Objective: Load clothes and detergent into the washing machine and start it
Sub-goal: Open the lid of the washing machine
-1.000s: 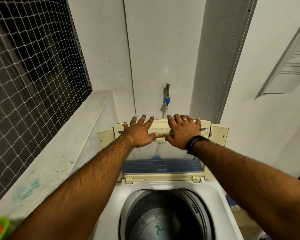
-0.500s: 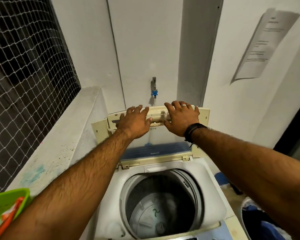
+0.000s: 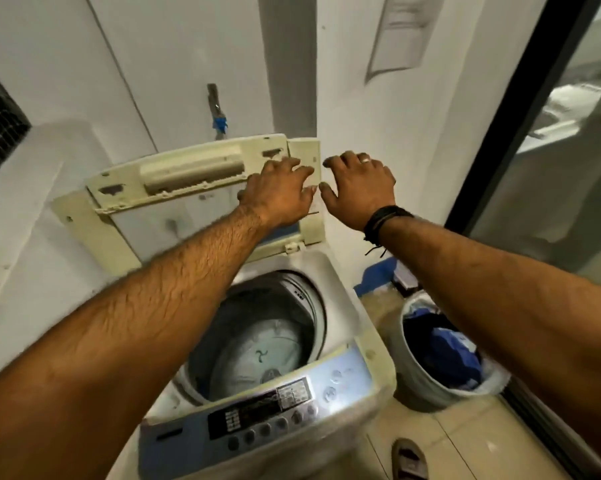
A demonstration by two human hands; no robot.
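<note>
Lid [image 3: 188, 188] up, drum [image 3: 257, 341] empty: loading not begun. Left hand [image 3: 278, 192] rests on lid, right hand [image 3: 359, 188] just off its edge; fingers apart, holding nothing. Clothes in bucket [image 3: 427, 386] at 3 o'clock of washing machine [image 3: 340, 296]. Next move, likely: reach and grab them.

Single head-worn wide-angle view, looking forward and steeply down from above a top-loading washing machine [image 3: 257, 341]. Close in: open drum just below centre, control panel [image 3: 268, 410] at 6 o'clock, raised lid [image 3: 188, 174] at 11 o'clock against the wall. Forearms entering from both lower corners, left hand [image 3: 278, 192] and right hand [image 3: 359, 188] above centre. Bucket of clothes [image 3: 441, 351] at 4 o'clock. Strong fisheye bending at the edges. No second view.
</note>
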